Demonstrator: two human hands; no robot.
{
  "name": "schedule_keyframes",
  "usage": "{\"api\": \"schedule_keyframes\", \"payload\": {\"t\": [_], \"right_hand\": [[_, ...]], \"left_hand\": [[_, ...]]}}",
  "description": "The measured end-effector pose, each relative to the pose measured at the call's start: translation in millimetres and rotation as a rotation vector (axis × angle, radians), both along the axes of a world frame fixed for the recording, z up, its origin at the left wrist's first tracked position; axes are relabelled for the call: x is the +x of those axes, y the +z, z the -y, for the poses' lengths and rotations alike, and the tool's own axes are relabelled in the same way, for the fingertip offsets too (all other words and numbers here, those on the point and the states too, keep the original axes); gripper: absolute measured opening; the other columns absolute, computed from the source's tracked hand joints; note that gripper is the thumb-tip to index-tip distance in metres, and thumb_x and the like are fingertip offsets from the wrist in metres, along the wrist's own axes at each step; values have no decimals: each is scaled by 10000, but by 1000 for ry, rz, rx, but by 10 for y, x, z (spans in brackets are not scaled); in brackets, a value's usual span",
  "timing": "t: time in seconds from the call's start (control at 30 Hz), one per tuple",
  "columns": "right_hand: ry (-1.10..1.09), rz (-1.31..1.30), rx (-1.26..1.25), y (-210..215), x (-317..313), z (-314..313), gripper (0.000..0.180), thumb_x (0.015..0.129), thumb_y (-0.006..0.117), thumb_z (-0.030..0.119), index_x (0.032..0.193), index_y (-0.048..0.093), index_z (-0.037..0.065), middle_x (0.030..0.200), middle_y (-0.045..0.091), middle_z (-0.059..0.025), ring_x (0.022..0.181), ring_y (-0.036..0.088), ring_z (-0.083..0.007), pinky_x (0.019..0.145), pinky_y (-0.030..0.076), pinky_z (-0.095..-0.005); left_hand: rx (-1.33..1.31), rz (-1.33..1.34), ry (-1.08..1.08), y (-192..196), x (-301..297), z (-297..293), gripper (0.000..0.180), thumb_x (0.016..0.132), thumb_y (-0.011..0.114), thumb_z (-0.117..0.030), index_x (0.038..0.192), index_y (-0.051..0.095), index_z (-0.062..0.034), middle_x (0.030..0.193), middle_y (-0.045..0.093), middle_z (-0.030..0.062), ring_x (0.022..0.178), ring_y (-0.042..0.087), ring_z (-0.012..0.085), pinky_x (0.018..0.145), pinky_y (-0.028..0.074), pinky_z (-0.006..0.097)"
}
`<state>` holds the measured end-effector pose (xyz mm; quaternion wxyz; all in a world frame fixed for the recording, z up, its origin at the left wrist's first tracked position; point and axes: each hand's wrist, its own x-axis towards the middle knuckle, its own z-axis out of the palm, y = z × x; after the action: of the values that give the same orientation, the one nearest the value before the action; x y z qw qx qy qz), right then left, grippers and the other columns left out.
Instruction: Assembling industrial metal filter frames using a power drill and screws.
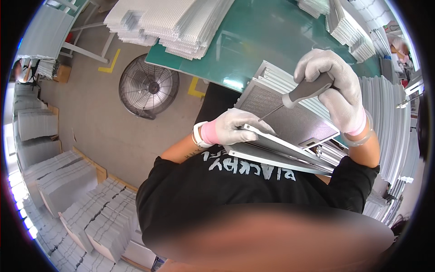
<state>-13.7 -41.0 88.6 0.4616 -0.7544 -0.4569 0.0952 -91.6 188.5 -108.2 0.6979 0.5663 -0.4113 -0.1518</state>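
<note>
My right hand (342, 86), in a whitish glove with a pink cuff, is closed round the grey handle of a screwdriver (309, 90). The thin shaft slants down toward my left hand (233, 127), and its tip is hard to make out beside the gloved fingers. Those fingers, gloved alike, grip the corner of a metal-framed mesh panel (290, 148) close to my body. Another framed panel (276, 158) lies just nearer to me, against my shirt. Beyond them, more mesh panels (283, 102) lean in a row at the table's edge.
A green table (253, 27) bears stacks of silvery mesh sheets (181, 27) at the far left and pleated pieces (349, 34) at the far right. A round floor fan (149, 86) stands left of it. Stacked white panels (385, 122) rise at right; more stacks (108, 217) sit lower left.
</note>
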Motion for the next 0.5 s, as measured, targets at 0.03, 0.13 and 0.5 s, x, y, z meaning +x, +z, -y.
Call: {"api": "schedule_keyframes", "payload": {"t": [0.03, 0.13, 0.5], "right_hand": [[-2, 17, -13, -12, -36, -44, 368, 638, 327, -79, 941, 526, -21, 963, 595, -131, 888, 604, -196, 865, 482, -307], [-72, -76, 42, -22, -60, -146, 387, 622, 349, -103, 950, 525, 4, 962, 593, -131, 875, 579, -191, 837, 460, -303], [23, -36, -16, -108, 63, -309, 355, 649, 357, -27, 951, 542, -6, 890, 575, -102, 800, 596, -198, 769, 478, -304]], "left_hand": [[-1, -3, 3, 10, -1, -3, 408, 946, 657, -364, 1150, 665, -11, 1136, 717, 166, 1021, 711, 264, 887, 545, 352], [25, -18, 11, 21, -14, -6, 429, 951, 646, -384, 1151, 662, -4, 1137, 719, 156, 1016, 712, 259, 883, 545, 348], [-131, -59, 22, -11, -40, 39, 302, 947, 652, -235, 1132, 679, 2, 1104, 722, 134, 976, 712, 240, 859, 542, 331]]}}
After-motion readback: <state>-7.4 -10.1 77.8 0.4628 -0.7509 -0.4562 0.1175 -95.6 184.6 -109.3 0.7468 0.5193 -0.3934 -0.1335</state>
